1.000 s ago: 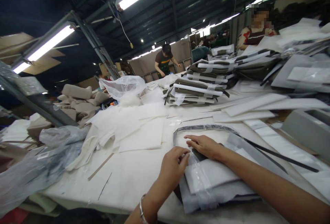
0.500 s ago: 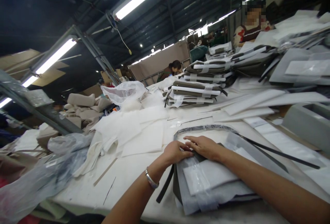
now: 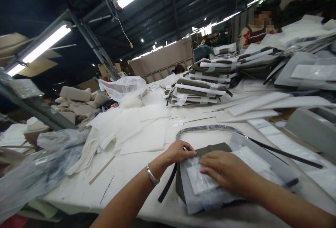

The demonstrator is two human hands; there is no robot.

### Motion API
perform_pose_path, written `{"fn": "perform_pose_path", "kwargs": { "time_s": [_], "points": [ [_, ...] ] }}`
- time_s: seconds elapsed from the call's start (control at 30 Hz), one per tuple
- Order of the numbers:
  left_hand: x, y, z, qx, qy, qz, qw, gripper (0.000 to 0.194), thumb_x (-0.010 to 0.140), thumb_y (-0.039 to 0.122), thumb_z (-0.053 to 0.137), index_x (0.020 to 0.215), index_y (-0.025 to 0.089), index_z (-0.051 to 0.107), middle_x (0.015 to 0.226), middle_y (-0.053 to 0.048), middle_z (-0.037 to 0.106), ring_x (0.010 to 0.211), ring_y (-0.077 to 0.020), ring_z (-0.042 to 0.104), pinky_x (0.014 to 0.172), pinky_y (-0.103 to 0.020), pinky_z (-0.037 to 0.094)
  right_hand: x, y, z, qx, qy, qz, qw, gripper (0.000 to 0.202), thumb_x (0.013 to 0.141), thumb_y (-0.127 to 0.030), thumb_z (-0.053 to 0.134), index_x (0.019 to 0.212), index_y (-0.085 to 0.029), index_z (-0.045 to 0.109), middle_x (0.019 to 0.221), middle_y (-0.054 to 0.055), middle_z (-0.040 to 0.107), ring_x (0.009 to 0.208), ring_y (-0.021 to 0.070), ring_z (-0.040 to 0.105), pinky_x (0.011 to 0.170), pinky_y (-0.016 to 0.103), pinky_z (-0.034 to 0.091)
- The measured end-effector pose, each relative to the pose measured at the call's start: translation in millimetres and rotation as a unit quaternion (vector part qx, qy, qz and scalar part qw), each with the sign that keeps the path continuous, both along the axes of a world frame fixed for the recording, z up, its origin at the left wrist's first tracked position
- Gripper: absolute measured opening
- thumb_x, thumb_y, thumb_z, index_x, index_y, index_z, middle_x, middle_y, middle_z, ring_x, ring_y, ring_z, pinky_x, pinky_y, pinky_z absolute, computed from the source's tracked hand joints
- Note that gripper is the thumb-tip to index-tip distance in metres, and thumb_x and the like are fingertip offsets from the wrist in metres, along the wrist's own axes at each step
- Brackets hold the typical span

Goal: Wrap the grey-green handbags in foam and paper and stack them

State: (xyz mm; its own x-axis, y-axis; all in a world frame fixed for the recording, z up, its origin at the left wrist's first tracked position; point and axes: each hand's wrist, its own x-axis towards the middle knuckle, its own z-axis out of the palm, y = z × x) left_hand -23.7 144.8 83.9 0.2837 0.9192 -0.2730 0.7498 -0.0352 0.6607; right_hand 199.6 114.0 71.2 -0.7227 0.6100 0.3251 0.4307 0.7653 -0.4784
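A dark olive bag [image 3: 214, 148] lies on the white table, partly covered by translucent wrapping sheets [image 3: 190, 196]. A wrapped strap [image 3: 210, 128] arches behind it. My left hand [image 3: 181, 152], with a silver bracelet above the wrist, has its fingers pinched at the bag's left upper edge, by the wrapping; what they hold is too small to make out. My right hand [image 3: 223, 172] lies on the wrapping and a white packet [image 3: 198, 182], fingers extended. Part of the bag is hidden under the sheets and my right hand.
Stacked wrapped bags [image 3: 199, 89] stand behind. White sheets [image 3: 147, 137] cover the table's left side; plastic film [image 3: 60, 172] hangs at the far left. A grey box [image 3: 309, 126] stands right. A person [image 3: 253, 35] is at the back right.
My right hand has moved from the bag's upper edge toward me and down onto the wrapping, uncovering the dark flap. My left hand stays at the left upper edge.
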Motion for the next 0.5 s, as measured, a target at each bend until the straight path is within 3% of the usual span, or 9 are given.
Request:
{"fn": "perform_pose_path", "kwargs": {
  "time_s": [0.1,0.2,0.37,0.5],
  "points": [
    [-1,1,-4.5,0.019,0.009,-0.008,1.000,0.027,0.077,0.044,0.069,0.083,0.019,0.076,0.076,0.001,0.072,0.070,-0.0147,0.060,0.063,-0.025,0.041,6,-25,-20.3,0.109,-0.001,0.000,0.994,0.033,0.097,-0.033,0.053,0.123,-0.019,0.067,0.121,0.010,0.071,0.109,0.0272,0.067,0.100,0.044,0.051],
    [1,-2,-6.9,0.062,0.030,-0.008,0.998,0.022,0.078,0.043,0.068,0.081,0.022,0.075,0.077,0.001,0.070,0.070,-0.0146,0.058,0.064,-0.027,0.039,6,-33,-33.7,0.171,-0.009,-0.019,0.985,0.035,0.098,-0.030,0.050,0.128,-0.017,0.064,0.128,0.009,0.067,0.115,0.0282,0.065,0.101,0.048,0.053],
    [8,-16,-6.7,0.139,0.049,0.006,0.989,0.014,0.082,0.035,0.064,0.083,0.022,0.072,0.085,0.000,0.064,0.074,-0.0151,0.054,0.069,-0.028,0.038,5,-30,-34.3,0.190,-0.006,-0.014,0.982,0.035,0.100,-0.026,0.045,0.127,-0.018,0.065,0.127,0.007,0.068,0.113,0.0264,0.066,0.099,0.046,0.056],
    [9,-23,-6.5,0.159,0.040,0.021,0.986,0.012,0.083,0.030,0.061,0.083,0.021,0.069,0.082,0.001,0.062,0.074,-0.0146,0.055,0.069,-0.027,0.040,5,-30,-36.3,0.181,0.008,-0.015,0.983,0.033,0.100,-0.026,0.046,0.125,-0.019,0.066,0.125,0.005,0.069,0.113,0.0262,0.067,0.099,0.047,0.056]
  ]
}}
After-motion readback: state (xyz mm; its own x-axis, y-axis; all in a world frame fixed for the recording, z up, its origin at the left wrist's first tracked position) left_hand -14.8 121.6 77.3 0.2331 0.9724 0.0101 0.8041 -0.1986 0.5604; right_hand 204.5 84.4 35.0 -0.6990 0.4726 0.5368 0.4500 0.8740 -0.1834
